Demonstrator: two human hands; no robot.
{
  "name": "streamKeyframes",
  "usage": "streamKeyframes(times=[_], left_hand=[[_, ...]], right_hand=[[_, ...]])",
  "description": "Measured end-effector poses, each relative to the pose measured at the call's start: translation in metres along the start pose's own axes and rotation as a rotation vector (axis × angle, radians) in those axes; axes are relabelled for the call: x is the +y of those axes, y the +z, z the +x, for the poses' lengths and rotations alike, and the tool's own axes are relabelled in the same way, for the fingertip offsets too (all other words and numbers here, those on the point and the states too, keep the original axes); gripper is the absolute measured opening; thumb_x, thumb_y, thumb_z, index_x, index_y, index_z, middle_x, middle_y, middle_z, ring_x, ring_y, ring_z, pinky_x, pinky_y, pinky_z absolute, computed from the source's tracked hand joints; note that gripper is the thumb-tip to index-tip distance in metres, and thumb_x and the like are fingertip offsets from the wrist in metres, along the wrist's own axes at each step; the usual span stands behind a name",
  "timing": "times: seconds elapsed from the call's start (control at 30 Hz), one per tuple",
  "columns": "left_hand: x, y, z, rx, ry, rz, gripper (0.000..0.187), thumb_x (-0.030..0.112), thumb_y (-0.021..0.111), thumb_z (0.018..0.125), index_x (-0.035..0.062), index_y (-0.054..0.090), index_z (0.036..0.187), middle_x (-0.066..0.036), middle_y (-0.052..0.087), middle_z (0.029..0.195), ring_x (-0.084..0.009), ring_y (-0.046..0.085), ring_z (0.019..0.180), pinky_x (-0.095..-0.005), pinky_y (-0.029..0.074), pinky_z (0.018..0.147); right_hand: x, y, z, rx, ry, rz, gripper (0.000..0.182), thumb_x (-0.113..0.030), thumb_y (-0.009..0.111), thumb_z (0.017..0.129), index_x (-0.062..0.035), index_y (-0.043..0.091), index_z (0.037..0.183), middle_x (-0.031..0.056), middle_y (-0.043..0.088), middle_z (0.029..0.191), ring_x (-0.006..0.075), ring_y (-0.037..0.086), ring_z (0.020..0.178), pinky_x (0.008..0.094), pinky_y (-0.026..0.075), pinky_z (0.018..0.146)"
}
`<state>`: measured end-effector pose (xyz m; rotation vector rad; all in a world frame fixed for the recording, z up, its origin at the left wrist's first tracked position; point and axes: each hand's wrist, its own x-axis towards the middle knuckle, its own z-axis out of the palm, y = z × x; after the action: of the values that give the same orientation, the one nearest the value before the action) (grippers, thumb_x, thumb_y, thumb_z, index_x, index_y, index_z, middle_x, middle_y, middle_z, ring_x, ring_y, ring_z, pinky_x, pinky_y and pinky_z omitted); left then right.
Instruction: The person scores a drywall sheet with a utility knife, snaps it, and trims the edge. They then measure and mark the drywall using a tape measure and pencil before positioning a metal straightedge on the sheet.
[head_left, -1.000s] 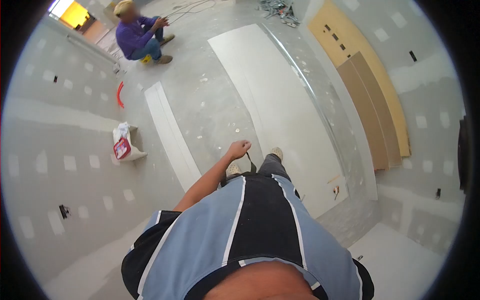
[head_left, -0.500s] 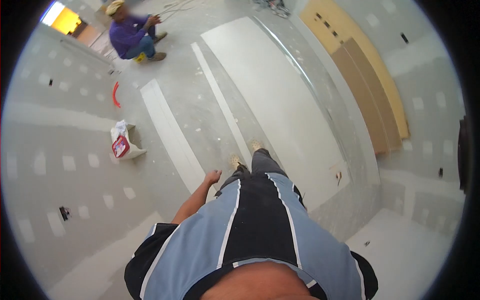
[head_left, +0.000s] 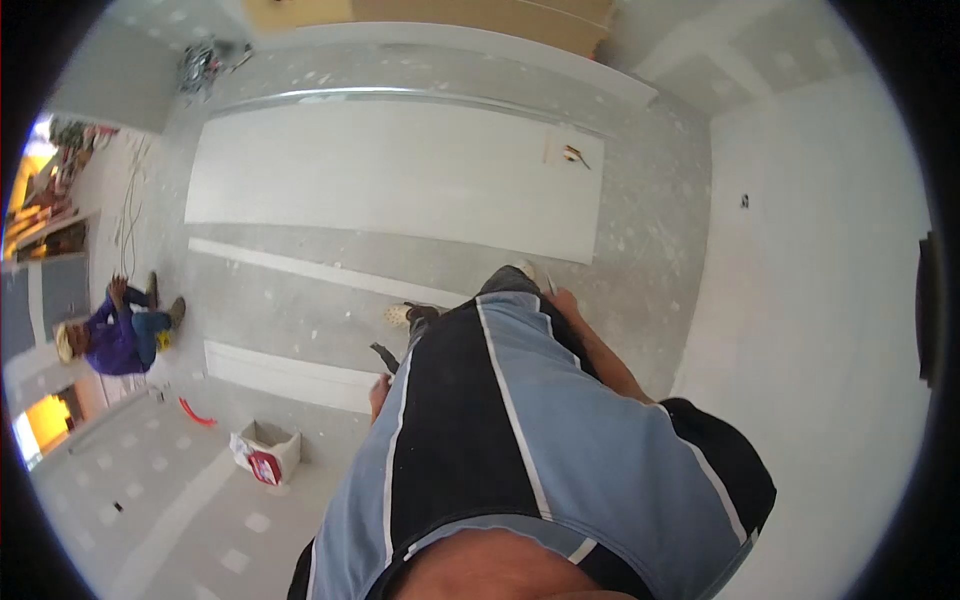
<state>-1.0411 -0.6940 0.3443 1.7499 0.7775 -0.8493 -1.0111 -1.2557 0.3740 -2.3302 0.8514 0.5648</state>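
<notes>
My left hand (head_left: 379, 394) is low at my left side with curled fingers, partly hidden by my shirt. A short dark, bent strip-like thing (head_left: 384, 357) sticks out right by its fingertips; I cannot tell what it is. My right hand (head_left: 565, 303) is closed beside my right thigh, a thin greyish tool (head_left: 551, 285) poking up from its fingers. In front of my feet a large white plasterboard sheet (head_left: 390, 170) lies flat on the floor. A narrow white strip (head_left: 310, 271) runs toward my shoes, and a wider board strip (head_left: 285, 374) lies left of it.
A small orange-and-dark tool (head_left: 573, 155) rests on the sheet's right end. Along its far edge runs a metal profile (head_left: 360, 92). A white bucket (head_left: 285, 450) and a red curved piece (head_left: 196, 412) are at left, near a crouching person (head_left: 125, 335). Cables (head_left: 205, 65) lie farther back.
My view has swung round to the right, so the sheet now lies crosswise ahead of me. My right hand has come into view; my left has moved close against my side.
</notes>
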Motion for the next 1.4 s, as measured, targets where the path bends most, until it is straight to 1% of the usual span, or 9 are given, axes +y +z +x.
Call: streamKeyframes(times=[0.2, 0.3, 0.4, 0.5, 0.63, 0.97, 1.1, 1.23, 1.4], left_hand=[[0.011, 0.094, -0.002, -0.296, 0.175, 0.691, 0.054, 0.047, 0.037, 0.090, -0.0001, 0.059, 0.103, -0.021, 0.064, 0.090, -0.0318, 0.062, 0.087, -0.0444, 0.045, 0.077], [0.033, 0.143, 0.050, -0.403, 0.526, 0.884, 0.055, 0.047, 0.035, 0.090, -0.0010, 0.060, 0.099, -0.022, 0.064, 0.089, -0.0339, 0.061, 0.088, -0.0474, 0.044, 0.079], [0.231, 0.202, -0.051, -0.176, 0.133, 0.461, 0.050, 0.044, 0.041, 0.090, -0.0021, 0.061, 0.088, -0.024, 0.062, 0.085, -0.0370, 0.060, 0.082, -0.0470, 0.044, 0.073], [0.274, 0.234, 0.009, -0.092, 0.656, 0.820, 0.043, 0.036, 0.044, 0.090, -0.0004, 0.062, 0.103, -0.021, 0.061, 0.107, -0.0403, 0.055, 0.101, -0.0465, 0.042, 0.088], [0.384, 0.289, -0.039, 0.027, 0.452, 0.582, 0.044, 0.040, 0.046, 0.087, 0.0028, 0.062, 0.106, -0.022, 0.063, 0.099, -0.0399, 0.059, 0.092, -0.0445, 0.046, 0.082], [0.359, 0.440, 0.020, 0.078, 0.238, 0.729, 0.049, 0.043, 0.045, 0.084, -0.0005, 0.066, 0.094, -0.025, 0.063, 0.097, -0.0413, 0.058, 0.095, -0.0480, 0.044, 0.086], [0.385, 0.526, 0.055, 0.051, 0.351, 0.683, 0.056, 0.050, 0.043, 0.086, 0.0004, 0.066, 0.096, -0.021, 0.065, 0.092, -0.0390, 0.062, 0.084, -0.0468, 0.047, 0.079], [0.493, 0.574, -0.003, -0.163, 0.050, 0.307, 0.067, 0.060, 0.039, 0.086, -0.0007, 0.065, 0.096, -0.016, 0.067, 0.085, -0.0322, 0.065, 0.072, -0.0433, 0.050, 0.071], [0.546, 0.626, -0.028, 0.031, 0.293, 0.553, 0.074, 0.064, 0.033, 0.087, -0.0003, 0.065, 0.100, -0.025, 0.063, 0.098, -0.0408, 0.058, 0.096, -0.0459, 0.045, 0.083]], right_hand=[[0.116, -0.121, -0.085, -0.033, 0.630, 0.829, 0.039, -0.037, 0.067, 0.078, 0.0012, 0.062, 0.075, 0.0076, 0.054, 0.059, 0.0180, 0.050, 0.046, 0.0333, 0.042, 0.044], [0.178, -0.147, -0.103, 0.117, 0.729, 0.986, 0.036, -0.034, 0.065, 0.081, -0.0038, 0.054, 0.064, 0.0052, 0.049, 0.054, 0.0166, 0.047, 0.042, 0.0315, 0.038, 0.040], [0.229, -0.172, -0.112, 0.027, 0.623, 1.109, 0.035, -0.028, 0.059, 0.086, -0.0068, 0.048, 0.061, 0.0063, 0.047, 0.051, 0.0181, 0.045, 0.040, 0.0331, 0.038, 0.039], [0.230, -0.207, -0.089, -0.077, 0.386, 0.938, 0.035, -0.026, 0.057, 0.088, -0.0069, 0.046, 0.061, 0.0057, 0.044, 0.049, 0.0195, 0.046, 0.041, 0.0332, 0.039, 0.039], [0.245, -0.230, -0.017, -0.177, 0.477, 0.937, 0.037, -0.030, 0.058, 0.088, -0.0038, 0.048, 0.064, 0.0056, 0.047, 0.053, 0.0190, 0.049, 0.045, 0.0318, 0.039, 0.041], [0.276, -0.370, 0.194, -0.344, 0.143, 0.370, 0.043, -0.041, 0.059, 0.082, -0.0005, 0.060, 0.068, 0.0103, 0.057, 0.062, 0.0184, 0.054, 0.053, 0.0330, 0.042, 0.050], [0.265, -0.438, 0.277, -0.352, 0.211, 0.414, 0.041, -0.041, 0.059, 0.082, -0.0009, 0.061, 0.072, 0.0106, 0.058, 0.067, 0.0189, 0.055, 0.058, 0.0337, 0.042, 0.054], [0.243, -0.480, 0.345, -0.410, 0.154, 0.325, 0.039, -0.040, 0.059, 0.082, -0.0012, 0.061, 0.076, 0.0109, 0.059, 0.072, 0.0193, 0.056, 0.064, 0.0344, 0.042, 0.059], [0.216, -0.511, 0.449, -0.602, -0.043, 0.037, 0.037, -0.039, 0.059, 0.081, -0.0016, 0.062, 0.081, 0.0113, 0.060, 0.078, 0.0200, 0.056, 0.070, 0.0352, 0.043, 0.064]])
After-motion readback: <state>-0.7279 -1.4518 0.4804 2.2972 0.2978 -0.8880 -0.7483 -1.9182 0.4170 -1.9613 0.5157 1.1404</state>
